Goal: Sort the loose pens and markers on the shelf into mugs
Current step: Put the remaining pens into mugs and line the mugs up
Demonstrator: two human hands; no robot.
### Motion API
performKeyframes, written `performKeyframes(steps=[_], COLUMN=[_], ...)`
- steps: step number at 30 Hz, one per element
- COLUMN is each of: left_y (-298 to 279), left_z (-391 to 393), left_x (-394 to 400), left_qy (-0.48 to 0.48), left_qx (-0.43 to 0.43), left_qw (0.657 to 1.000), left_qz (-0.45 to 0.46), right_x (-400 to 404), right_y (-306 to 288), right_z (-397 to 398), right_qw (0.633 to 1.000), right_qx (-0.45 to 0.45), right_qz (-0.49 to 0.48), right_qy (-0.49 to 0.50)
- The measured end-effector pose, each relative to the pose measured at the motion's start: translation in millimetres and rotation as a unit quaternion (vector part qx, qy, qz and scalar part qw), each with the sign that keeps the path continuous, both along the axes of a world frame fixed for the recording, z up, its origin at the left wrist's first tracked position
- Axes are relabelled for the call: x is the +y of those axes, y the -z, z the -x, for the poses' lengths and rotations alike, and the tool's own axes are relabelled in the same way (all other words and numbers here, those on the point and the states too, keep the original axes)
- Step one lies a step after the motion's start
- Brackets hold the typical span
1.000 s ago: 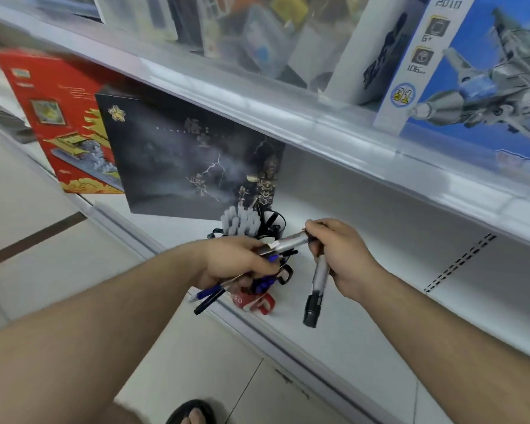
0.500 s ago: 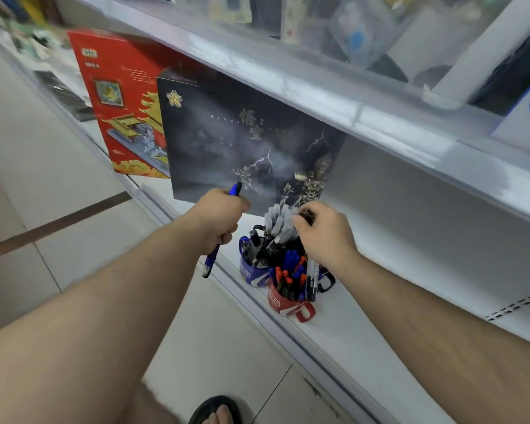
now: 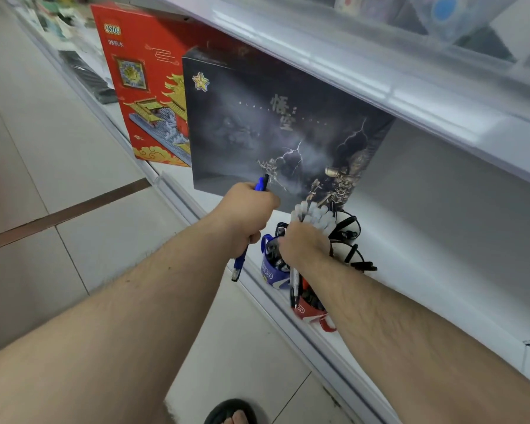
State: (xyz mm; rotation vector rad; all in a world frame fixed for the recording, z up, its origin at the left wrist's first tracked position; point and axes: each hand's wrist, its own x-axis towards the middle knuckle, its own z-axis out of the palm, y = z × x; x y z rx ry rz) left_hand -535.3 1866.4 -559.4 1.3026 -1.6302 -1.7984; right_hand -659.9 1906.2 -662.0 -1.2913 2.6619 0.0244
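Observation:
My left hand is a fist around blue pens that stick out above and below it, just left of the mugs. My right hand reaches over the blue mug and grips a grey marker that hangs down between the blue mug and the red mug. The red mug holds red and dark pens. Behind the hand a white mug with a black handle holds several white-capped markers. All three mugs stand near the front edge of the white shelf.
A dark box and a red box stand upright on the shelf behind and left of the mugs. Another shelf board overhangs above. Tiled floor lies to the left, and a sandalled foot shows below.
The view swung left and closer to the mugs. My right hand came down over the blue mug with the marker. My left hand with the blue pens stayed beside the mugs.

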Motion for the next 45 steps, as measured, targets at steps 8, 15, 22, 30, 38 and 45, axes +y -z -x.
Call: performKeyframes(steps=[8, 15, 22, 30, 38, 45], left_y=[-3, -7, -15, -14, -17, -14], left_z=[5, 2, -2, -7, -9, -8], left_x=[2, 4, 4, 0, 5, 7], left_qy=[-0.009, -0.039, -0.047, -0.03, 0.058, 0.041], left_qx=[0.065, 0.124, 0.232, 0.279, 0.308, 0.282], left_qw=[0.995, 0.984, 0.951, 0.941, 0.929, 0.938], left_qz=[-0.071, -0.124, -0.199, -0.189, -0.195, -0.198], right_x=[9, 20, -2, 7, 8, 14], right_y=[-32, -22, -6, 7, 33, 42], right_z=[25, 12, -2, -1, 17, 1], right_qw=[0.968, 0.895, 0.913, 0.885, 0.936, 0.979], right_qx=[-0.059, -0.088, -0.05, -0.07, 0.046, 0.053], right_qz=[0.241, 0.434, 0.384, 0.449, 0.309, -0.01], right_qy=[0.043, -0.058, -0.126, -0.102, -0.159, -0.194])
